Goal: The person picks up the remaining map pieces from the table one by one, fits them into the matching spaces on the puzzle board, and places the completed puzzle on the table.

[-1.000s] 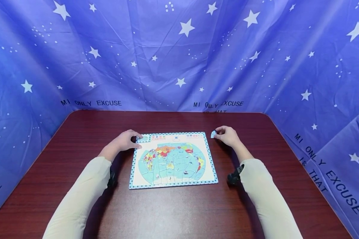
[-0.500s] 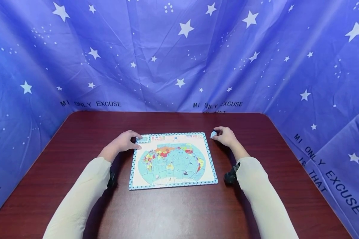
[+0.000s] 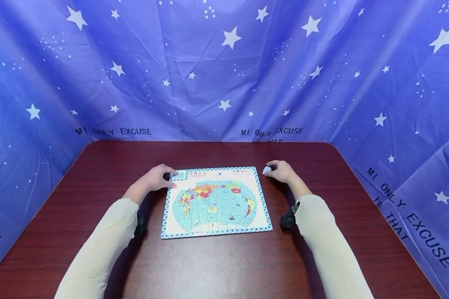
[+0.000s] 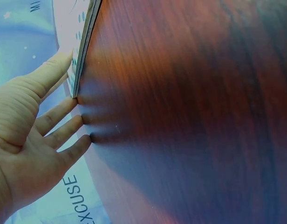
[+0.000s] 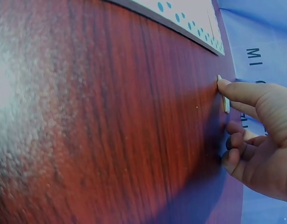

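A world map jigsaw puzzle (image 3: 215,203) with a dotted blue border lies flat on the table. My left hand (image 3: 155,177) rests at its far left corner, thumb and index finger on the board. In the left wrist view the fingers of that hand (image 4: 36,126) are fairly straight, the lower ones by the tabletop below the board's edge. Just right of the far right corner, my right hand (image 3: 284,172) pinches a small pale blue puzzle piece (image 3: 267,170) between thumb and finger. The right wrist view shows the piece (image 5: 226,105) edge-on, its face mostly hidden.
The dark red wooden table (image 3: 194,265) extends around the board on all sides. A blue star-patterned curtain (image 3: 194,91) hangs behind it and along both sides. Dark wrist devices sit at both cuffs, the right one (image 3: 288,219) near the tabletop.
My right hand has shifted slightly left, and the puzzle piece in its fingers has turned so that less of its face shows. The left hand and the board stay put.
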`<state>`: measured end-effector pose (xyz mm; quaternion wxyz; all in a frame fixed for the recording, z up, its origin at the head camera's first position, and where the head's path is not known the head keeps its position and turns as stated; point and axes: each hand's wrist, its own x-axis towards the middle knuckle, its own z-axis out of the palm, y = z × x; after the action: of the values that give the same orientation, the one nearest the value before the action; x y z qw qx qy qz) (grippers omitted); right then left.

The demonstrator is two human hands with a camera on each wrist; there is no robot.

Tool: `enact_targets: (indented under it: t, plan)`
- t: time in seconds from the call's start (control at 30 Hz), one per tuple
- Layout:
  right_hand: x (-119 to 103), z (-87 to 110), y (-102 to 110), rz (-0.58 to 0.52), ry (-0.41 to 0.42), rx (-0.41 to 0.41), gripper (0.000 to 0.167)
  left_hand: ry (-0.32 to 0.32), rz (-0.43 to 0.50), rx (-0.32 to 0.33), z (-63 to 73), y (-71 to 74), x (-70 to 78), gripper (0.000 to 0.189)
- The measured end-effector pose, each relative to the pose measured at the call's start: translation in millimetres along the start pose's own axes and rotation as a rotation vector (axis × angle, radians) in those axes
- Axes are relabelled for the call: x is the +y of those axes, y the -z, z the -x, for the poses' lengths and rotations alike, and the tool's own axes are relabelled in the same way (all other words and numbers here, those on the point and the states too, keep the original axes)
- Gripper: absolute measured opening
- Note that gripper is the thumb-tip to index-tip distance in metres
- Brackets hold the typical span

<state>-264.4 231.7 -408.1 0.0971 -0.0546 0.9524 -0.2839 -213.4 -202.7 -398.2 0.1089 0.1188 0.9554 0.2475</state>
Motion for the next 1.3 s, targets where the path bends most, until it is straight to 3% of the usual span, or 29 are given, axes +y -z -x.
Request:
enact_targets:
  t: [0.5,0.8,1.3]
  plan:
    - [6,7.7,6,-0.05,-0.121,0.056,0.037,0.0,0.004,-0.012,1.0,-0.2,1.3,0.048]
    - [9,9.3,10,-0.178,-0.11,0.036,0.023,0.013,0.0,-0.009,0.6,0.3,2.6,0.048]
    - [15,12.7,16,-0.289,-0.066,0.035,0.023,0.017,0.002,-0.012,-0.5,-0.1,1.4,0.048]
